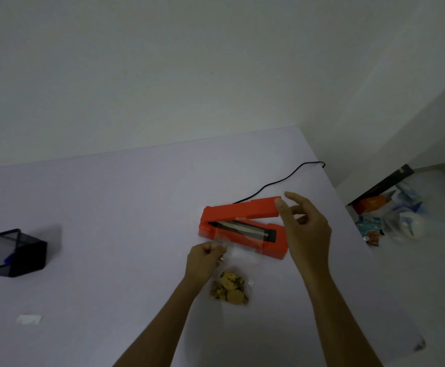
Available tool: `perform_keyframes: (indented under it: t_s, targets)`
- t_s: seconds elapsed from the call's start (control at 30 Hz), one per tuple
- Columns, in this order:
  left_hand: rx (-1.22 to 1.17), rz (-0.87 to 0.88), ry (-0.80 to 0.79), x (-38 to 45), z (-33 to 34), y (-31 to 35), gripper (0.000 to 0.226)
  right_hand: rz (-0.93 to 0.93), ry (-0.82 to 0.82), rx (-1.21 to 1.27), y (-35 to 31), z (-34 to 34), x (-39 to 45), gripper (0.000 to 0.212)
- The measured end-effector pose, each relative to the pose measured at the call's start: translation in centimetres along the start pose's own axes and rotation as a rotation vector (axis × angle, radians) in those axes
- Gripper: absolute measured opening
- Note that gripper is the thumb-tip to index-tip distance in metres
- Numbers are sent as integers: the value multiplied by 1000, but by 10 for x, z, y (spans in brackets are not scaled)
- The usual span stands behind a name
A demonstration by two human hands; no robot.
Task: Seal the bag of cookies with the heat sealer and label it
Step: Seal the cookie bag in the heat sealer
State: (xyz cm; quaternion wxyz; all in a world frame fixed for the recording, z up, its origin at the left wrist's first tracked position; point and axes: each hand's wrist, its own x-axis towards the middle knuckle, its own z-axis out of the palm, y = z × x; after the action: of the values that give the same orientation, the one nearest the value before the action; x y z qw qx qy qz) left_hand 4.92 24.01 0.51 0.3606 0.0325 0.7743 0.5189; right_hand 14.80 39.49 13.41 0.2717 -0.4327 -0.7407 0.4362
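An orange heat sealer [242, 223] lies on the white table [110, 207] with its lid raised and the dark sealing strip showing. A clear bag of cookies [230, 286] lies in front of it, its open top edge resting over the sealer's base. My left hand [207, 259] pinches the bag's upper left corner. My right hand [304, 229] hovers at the sealer's right end, fingers spread, its fingertips at the tip of the raised lid. A small white label [29, 319] lies flat at the near left.
A black mesh pen holder [9, 252] lies on its side at the left. The sealer's black cord [282, 181] runs to the table's far right edge. Beyond that edge, on the floor, are a box and several packets [390, 215].
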Motion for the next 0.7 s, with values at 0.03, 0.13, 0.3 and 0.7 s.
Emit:
perform_keyframes:
  t_s: [0.03,0.13,0.3,0.7]
  targets:
    - [0,0,0,0,0,0,28,5,-5,-11,2,0,0,16]
    - [2,-1,3,0,0,1,29,41,7,-17,13,-2,-2,11]
    - [12,8,1,-1,1,2,29,111,30,-94,45,-3,-1,18]
    - [10,13,-6,1,2,1,29,293,-40,-113,95,2,2,18]
